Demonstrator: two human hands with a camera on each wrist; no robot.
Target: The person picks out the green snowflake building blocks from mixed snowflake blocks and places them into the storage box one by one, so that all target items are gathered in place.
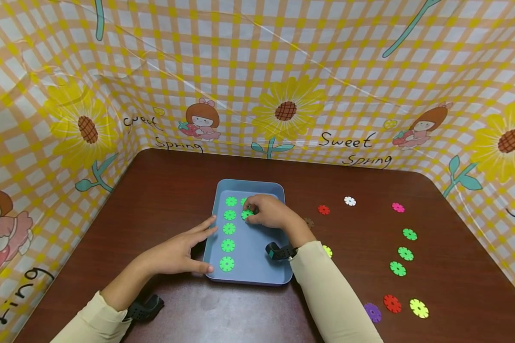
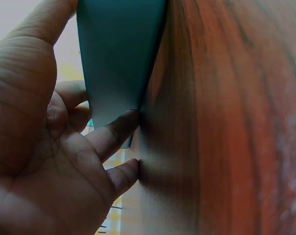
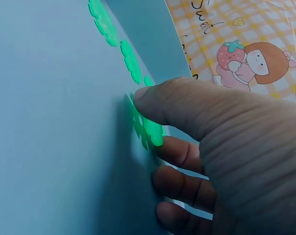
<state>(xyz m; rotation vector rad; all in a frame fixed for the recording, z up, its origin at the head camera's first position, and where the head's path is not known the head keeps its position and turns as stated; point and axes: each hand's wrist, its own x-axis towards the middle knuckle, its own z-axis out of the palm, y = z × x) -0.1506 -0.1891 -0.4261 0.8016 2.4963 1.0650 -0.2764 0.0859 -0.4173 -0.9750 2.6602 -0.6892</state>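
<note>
A blue-grey rectangular tray (image 1: 257, 259) lies on the dark wooden table. Along its left side runs a column of several green notched plastic discs (image 1: 228, 245). A second column begins beside it with another green disc (image 1: 243, 202), partly covered by my right hand (image 1: 271, 212). That hand reaches into the tray and pinches a green disc (image 3: 151, 131) between thumb and fingers, close over the tray floor. My left hand (image 1: 176, 251) touches the tray's left wall with thumb and fingers spread. The tray wall (image 2: 118, 58) fills the space beside its fingers in the left wrist view.
Right of the tray lie more discs: several green (image 1: 405, 253), red (image 1: 324, 209), white (image 1: 349, 201), pink (image 1: 398, 207), purple (image 1: 373, 312) and yellow (image 1: 419, 308). My right forearm partly covers a yellow disc (image 1: 328, 251). A checked cloth (image 1: 240, 62) encloses the table's back and sides.
</note>
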